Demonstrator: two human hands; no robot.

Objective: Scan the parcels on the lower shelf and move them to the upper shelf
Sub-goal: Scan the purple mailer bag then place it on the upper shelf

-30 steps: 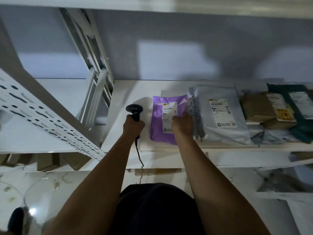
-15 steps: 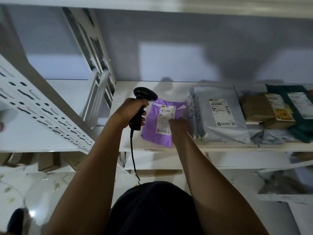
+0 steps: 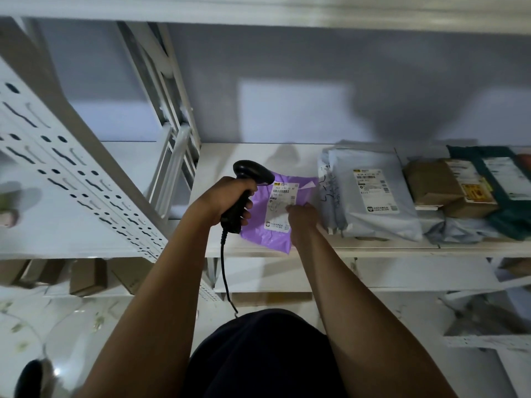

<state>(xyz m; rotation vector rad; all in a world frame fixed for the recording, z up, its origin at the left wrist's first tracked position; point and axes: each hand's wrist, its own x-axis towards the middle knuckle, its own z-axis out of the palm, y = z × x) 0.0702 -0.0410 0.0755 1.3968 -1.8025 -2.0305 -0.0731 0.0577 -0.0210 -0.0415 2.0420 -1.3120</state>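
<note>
White shelf (image 3: pixel 218 168) under a grey wall carries a row of parcels. Left hand (image 3: pixel 227 199) grips a black scanner (image 3: pixel 253 173), fingers wrapped round its handle, head over the purple parcel (image 3: pixel 258 234). Right hand (image 3: pixel 301 222) holds that parcel with curled fingers at its label (image 3: pixel 280 208); a grey parcel (image 3: pixel 373 222) lies just beside it.

Purple parcel (image 3: pixel 267 239), label up, on shelf (image 3: pixel 244 152) beside grey parcel (image 3: pixel 373 216)

Dark, near-black garment (image 3: pixel 258 357) at 6 o'clock, can't tell if it's a shirt or shorts tbh. Left arm (image 3: pixel 161 297) and right arm (image 3: pixel 347 297) are bare to the frame edge.
</note>
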